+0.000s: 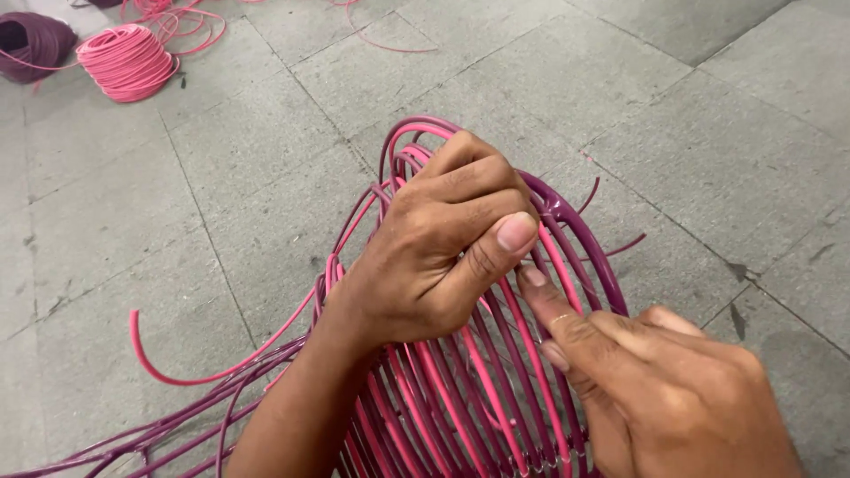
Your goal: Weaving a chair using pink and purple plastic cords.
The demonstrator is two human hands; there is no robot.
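Centre frame: a person's left hand [434,239] is closed in a fist over the upper ribs of a half-woven basket frame of glossy purple and pink plastic cane [496,389], thumb pressed flat on a strand near the purple rim. The right hand [673,389], lower right, is loosely curled w/ forefinger and thumb extended, tips touching a pink rib just below the left thumb; it pinches nothing that can be seen. The frame stands on grey stone floor tiles [691,115], ribs fanning down toward the bottom edge. A loose pink cane end [168,367] curves out at lower left; short purple ends stick out at centre right. Upper left: a coil of bright pink plastic cane [128,60] beside a darker purple coil [31,40], well apart from the hands. To do the weaving well, judging by the hold: keep the left thumb firm so the strand doesn't slip, guide w/ the right fingertips close to it, keep ribs evenly spaced and tension steady.
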